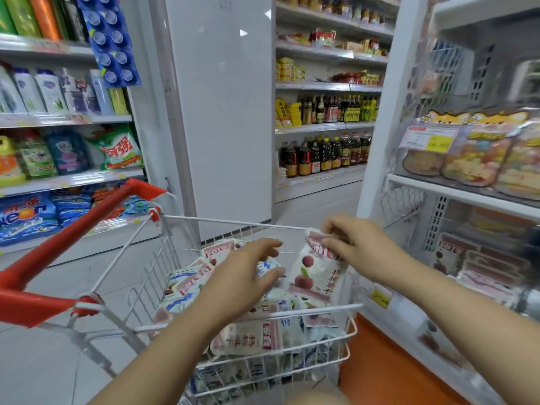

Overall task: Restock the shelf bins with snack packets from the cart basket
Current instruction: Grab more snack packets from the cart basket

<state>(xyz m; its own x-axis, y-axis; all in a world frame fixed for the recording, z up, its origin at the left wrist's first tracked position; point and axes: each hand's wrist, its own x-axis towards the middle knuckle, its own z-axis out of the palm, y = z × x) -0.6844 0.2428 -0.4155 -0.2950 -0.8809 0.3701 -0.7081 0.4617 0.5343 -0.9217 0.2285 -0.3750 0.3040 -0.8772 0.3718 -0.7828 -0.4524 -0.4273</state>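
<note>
A white wire cart basket [292, 314] in front of me holds several white snack packets with red and blue print. My right hand [359, 247] pinches the top edge of one white packet with red fruit pictures [315, 273] and holds it upright above the pile. My left hand [242, 279] hovers over the heap with fingers spread, touching or just above the packets. On the right stands the shelf with grey bins [455, 229]; the lower bin holds similar red-and-white packets [479, 264].
The cart's red handle [58, 247] runs to the left. Detergent shelves [67, 176] line the left side, and a white pillar [222, 112] stands ahead. Sauce bottles [324, 156] fill the far shelves. Bagged snacks [473, 159] lie on the right upper shelf.
</note>
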